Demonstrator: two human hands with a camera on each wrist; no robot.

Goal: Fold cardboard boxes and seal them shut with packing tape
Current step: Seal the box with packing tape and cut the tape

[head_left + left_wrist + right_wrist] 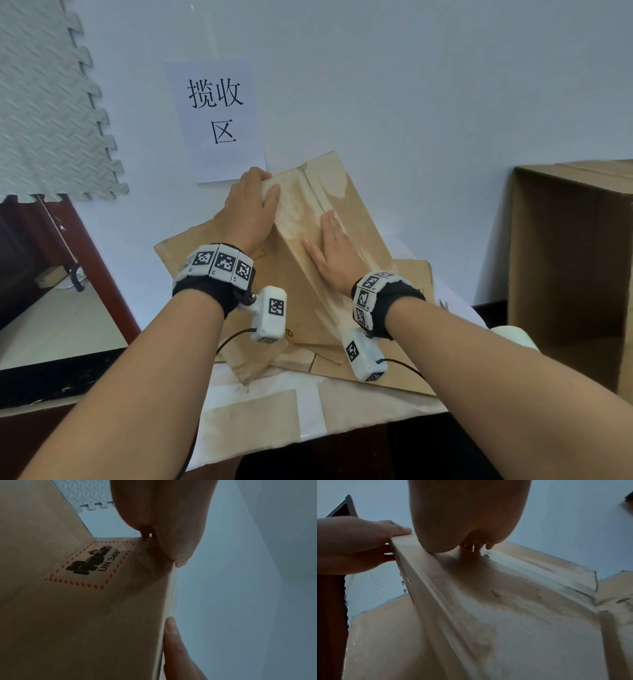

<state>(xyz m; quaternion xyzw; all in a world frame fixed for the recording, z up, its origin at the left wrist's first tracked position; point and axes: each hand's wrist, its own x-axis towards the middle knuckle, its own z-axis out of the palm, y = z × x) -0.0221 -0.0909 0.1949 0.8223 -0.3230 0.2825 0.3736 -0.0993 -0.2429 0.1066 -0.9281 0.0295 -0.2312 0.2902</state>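
A worn brown cardboard box (301, 274) stands tilted on the table, its taped face with a centre seam turned towards me. My left hand (251, 205) grips its upper left corner, thumb on the taped face and fingers over the far edge. My right hand (330, 248) lies flat on that face with straight fingers, just right of the seam. In the left wrist view the box side (85, 601) carries a red-dashed battery label (96, 562). The right wrist view looks up the taped face (505, 601) to my left hand (359, 545) on the corner. No tape roll is visible.
Flattened cardboard sheets (387, 370) lie under the box on the white table (253, 380). A large open cardboard box (575, 267) stands at the right. A paper sign (215, 116) hangs on the wall behind; foam mat (48, 102) and dark wooden furniture (68, 246) at the left.
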